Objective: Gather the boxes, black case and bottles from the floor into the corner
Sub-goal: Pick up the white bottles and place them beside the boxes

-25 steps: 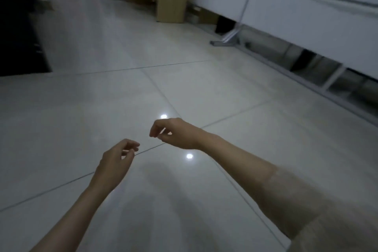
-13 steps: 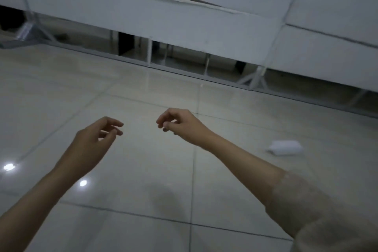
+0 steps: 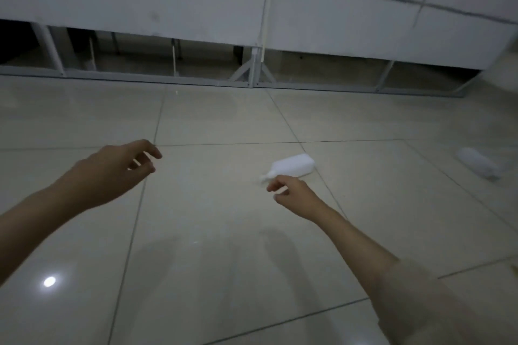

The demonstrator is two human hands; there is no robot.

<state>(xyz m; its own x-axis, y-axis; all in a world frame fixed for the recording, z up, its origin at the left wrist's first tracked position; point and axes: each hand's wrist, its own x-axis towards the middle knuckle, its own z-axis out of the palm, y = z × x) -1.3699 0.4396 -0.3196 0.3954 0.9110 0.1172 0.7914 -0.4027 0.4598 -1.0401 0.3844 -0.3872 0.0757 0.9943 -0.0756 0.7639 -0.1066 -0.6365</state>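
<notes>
A white bottle (image 3: pixel 294 166) lies on its side on the tiled floor, neck pointing left toward me. My right hand (image 3: pixel 291 193) hovers just in front of its neck, fingers loosely curled and holding nothing. My left hand (image 3: pixel 117 171) floats well to the left of the bottle, fingers apart and empty. A second pale bottle (image 3: pixel 478 162), blurred, lies on the floor at the far right. No boxes or black case are in view.
A long white panel wall (image 3: pixel 196 0) on a metal frame (image 3: pixel 252 75) runs across the back, with a low gap beneath it. Glossy beige floor tiles (image 3: pixel 213 260) spread all around, with a light reflection at lower left.
The view has swung right along the white wall. The white bottle now sits near the middle, close to my right hand. My hands have spread apart, and a second bottle appears at the far right.
</notes>
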